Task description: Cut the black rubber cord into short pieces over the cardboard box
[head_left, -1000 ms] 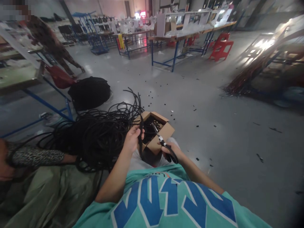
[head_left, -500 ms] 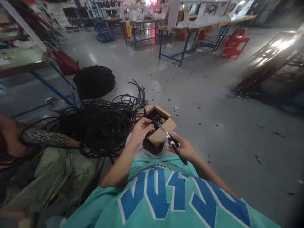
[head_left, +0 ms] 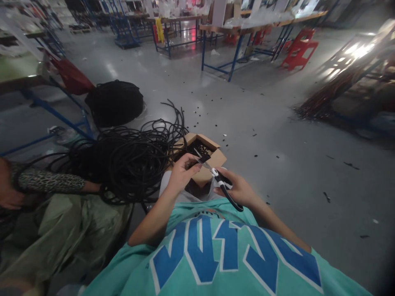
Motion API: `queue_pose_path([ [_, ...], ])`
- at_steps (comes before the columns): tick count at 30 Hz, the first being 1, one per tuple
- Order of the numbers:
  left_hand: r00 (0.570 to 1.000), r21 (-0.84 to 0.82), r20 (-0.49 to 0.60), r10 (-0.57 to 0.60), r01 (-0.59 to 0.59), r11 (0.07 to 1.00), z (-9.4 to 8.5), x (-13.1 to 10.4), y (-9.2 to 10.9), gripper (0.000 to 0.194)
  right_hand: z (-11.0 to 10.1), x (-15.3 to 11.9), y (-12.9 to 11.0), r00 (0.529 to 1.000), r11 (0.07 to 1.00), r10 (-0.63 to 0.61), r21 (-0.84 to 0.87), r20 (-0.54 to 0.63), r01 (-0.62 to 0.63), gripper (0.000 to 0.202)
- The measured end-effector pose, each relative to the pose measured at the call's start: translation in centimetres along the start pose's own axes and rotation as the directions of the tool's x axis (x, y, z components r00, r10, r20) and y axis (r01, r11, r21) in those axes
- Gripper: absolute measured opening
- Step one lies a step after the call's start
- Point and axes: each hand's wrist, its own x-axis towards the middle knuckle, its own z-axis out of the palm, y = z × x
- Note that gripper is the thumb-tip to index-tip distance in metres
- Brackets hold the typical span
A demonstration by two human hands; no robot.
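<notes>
Over an open cardboard box [head_left: 218,159], my left hand [head_left: 182,170] pinches a short black piece [head_left: 204,158] whose exact kind I cannot make out. My right hand [head_left: 236,188] is wrapped round the black-and-white handles of scissors [head_left: 222,182]. The scissor blades are parted and lie around the black piece, close to my left fingertips. Small dark pieces [head_left: 197,144] fill part of the box. A large tangle of black cable [head_left: 132,164] lies on the floor left of the box, its strands reaching the box's edge.
To the left sits another person in green trousers [head_left: 74,222], one hand near the cable. Behind the tangle stands a black bundle [head_left: 115,102]. Small black scraps dot the grey floor [head_left: 290,185]. Red stools [head_left: 299,49] and blue-legged tables [head_left: 234,31] stand further back.
The black piece now shows plainly between the scissor blades, beyond my left fingers. My hands keep nearly the same place, and the view has shifted slightly.
</notes>
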Motion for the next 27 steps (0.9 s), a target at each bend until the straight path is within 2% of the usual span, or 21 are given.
queue_pose_path([
  [6,0.999,0.028,-0.017,0.030,-0.030,0.999,0.1,0.0,0.2,0.019,-0.2,-0.2,-0.3,0.999,0.994,-0.034,-0.104,0.001,0.034,0.055],
  [14,1.000,0.054,-0.014,0.003,-0.003,0.999,0.9,-0.2,0.9,0.024,-0.2,0.0,-0.7,0.997,0.982,-0.070,-0.173,0.014,0.071,0.058],
  [21,1.000,0.056,-0.012,-0.022,0.022,0.998,0.6,-0.3,1.3,0.021,-0.3,-0.3,-0.9,0.996,0.993,-0.086,-0.081,0.028,0.088,0.045],
  [27,1.000,0.088,-0.008,-0.012,0.013,0.996,0.5,-0.3,1.8,0.025,0.0,-0.4,-1.0,0.997,0.997,-0.080,0.014,0.010,0.080,0.044],
])
